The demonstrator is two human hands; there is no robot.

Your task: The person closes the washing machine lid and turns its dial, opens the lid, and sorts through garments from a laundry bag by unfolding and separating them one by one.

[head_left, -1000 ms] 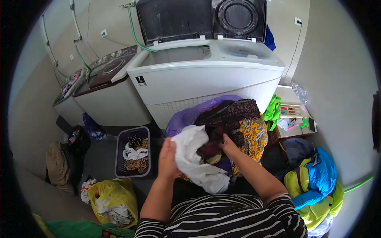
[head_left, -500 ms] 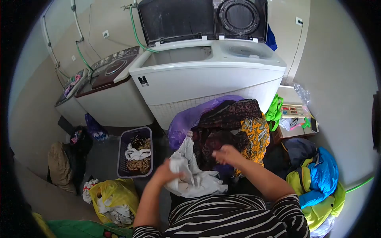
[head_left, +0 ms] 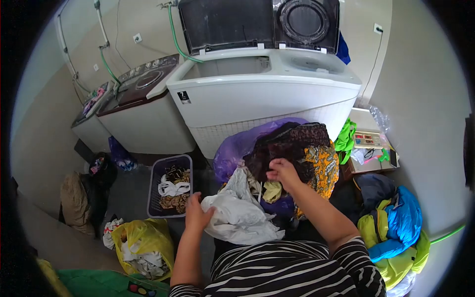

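Note:
A white cloth [head_left: 237, 218] lies bunched in front of my striped top. My left hand [head_left: 197, 215] is at its left edge, thumb and fingers apart, holding nothing. My right hand [head_left: 284, 175] is over the dark patterned cloth [head_left: 269, 151], fingers loosely bent and apart; I see nothing gripped in it. A yellow patterned cloth [head_left: 324, 168] lies to the right of the dark one. A pale yellow cloth [head_left: 272, 191] shows just below my right hand. Behind the heap is a purple plastic bag [head_left: 231, 151].
A white twin-tub washing machine [head_left: 262, 96] stands ahead, lids raised. To the left are a laundry basket [head_left: 154, 208] with clothes, a yellow bag [head_left: 166, 242] of clothes and another washer [head_left: 143, 123]. At right lie a blue jacket [head_left: 403, 213] and a small table [head_left: 363, 116] with items.
My right hand has moved up, and the dark cloth is pushed back, uncovering the pale yellow cloth. My left hand has shifted left off the white cloth, which now lies more spread.

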